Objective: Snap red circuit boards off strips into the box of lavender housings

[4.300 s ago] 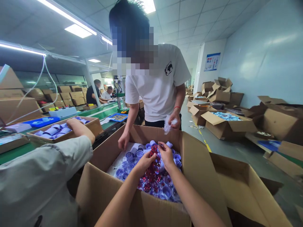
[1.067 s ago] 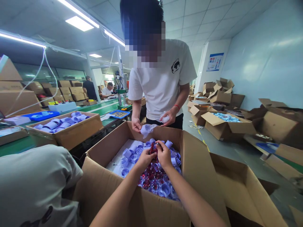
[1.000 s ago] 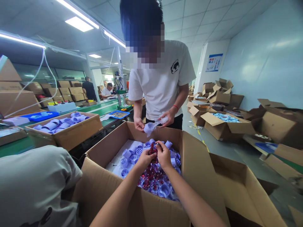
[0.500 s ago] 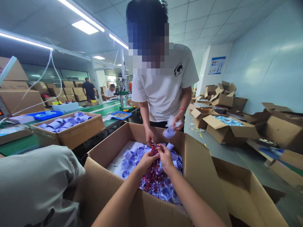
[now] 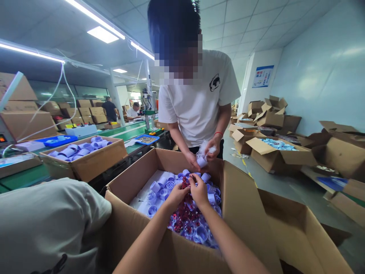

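Observation:
Both my hands meet over an open cardboard box (image 5: 128,171) of purple plastic cups (image 5: 155,187). Shiny red pieces (image 5: 186,213) hang from my fingers and lie among the cups in the box. My left hand (image 5: 177,195) is closed on the upper end of the red pieces. Beside it, my right hand (image 5: 199,190) pinches the same red pieces between thumb and fingers. What exactly the fingertips grip is too small to make out.
Across the box, a person in a white shirt (image 5: 196,110) holds a purple cup with clear plastic (image 5: 202,161). Another carton of purple parts (image 5: 99,161) stands at the left by the green conveyor (image 5: 119,131). Open cartons (image 5: 281,156) line the right side.
The other person's hand has moved away from the red pieces and up to the wrapped cup in their other hand. My hands have barely moved and still hold the red pieces.

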Motion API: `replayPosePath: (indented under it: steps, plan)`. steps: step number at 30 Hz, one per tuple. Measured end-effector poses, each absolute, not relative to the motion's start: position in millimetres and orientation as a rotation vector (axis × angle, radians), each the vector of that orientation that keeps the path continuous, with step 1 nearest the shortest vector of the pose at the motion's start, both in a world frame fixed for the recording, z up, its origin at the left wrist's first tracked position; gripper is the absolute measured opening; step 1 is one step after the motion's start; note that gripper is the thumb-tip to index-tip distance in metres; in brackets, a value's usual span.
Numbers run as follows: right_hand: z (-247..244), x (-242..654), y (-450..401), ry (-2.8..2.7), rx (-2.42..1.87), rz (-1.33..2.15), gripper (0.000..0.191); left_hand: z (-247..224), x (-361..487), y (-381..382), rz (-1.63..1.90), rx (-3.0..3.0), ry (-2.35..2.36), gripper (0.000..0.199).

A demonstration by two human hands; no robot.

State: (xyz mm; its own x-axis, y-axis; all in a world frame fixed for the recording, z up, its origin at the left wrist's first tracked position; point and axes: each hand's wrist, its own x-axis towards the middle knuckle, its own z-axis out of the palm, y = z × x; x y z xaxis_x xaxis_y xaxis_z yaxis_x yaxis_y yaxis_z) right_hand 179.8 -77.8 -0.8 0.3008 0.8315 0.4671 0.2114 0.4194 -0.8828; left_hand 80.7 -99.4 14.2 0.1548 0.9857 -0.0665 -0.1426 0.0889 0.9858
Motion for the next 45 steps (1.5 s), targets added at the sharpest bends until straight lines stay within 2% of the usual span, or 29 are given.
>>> replayPosePath:
  steps: [5,9,13,17,22,26,34,40,45]
  plan:
    - [0,191,-68,-1.159,-1.192,0.592,0.027,14,79,-101,1.049,1.168,1.042,0.035]
    - [3,190,-70,-1.224,-1.097,0.817,0.029,14,78,-101,1.050,1.234,1.063,0.033]
    - [7,180,-77,-1.268,-0.956,1.002,0.032,15,79,-102,1.018,1.273,1.037,0.039]
    - [9,181,-76,-1.051,-0.897,1.122,0.039,14,78,-99,0.992,1.297,1.018,0.037]
    - [8,191,-68,-0.806,-0.876,1.121,0.036,7,76,-93,0.914,1.269,1.047,0.032]
    - [7,195,-64,-0.695,-0.877,1.101,0.031,5,76,-93,0.867,1.269,1.044,0.019]
    - [10,193,-67,-0.751,-0.835,1.114,0.035,9,74,-95,0.903,1.241,1.106,0.009]
    - [14,191,-72,-0.807,-0.783,1.104,0.035,6,74,-90,0.898,1.213,1.171,0.007]
    - [14,190,-71,-0.802,-0.772,1.062,0.036,5,76,-88,0.912,1.237,1.165,0.014]
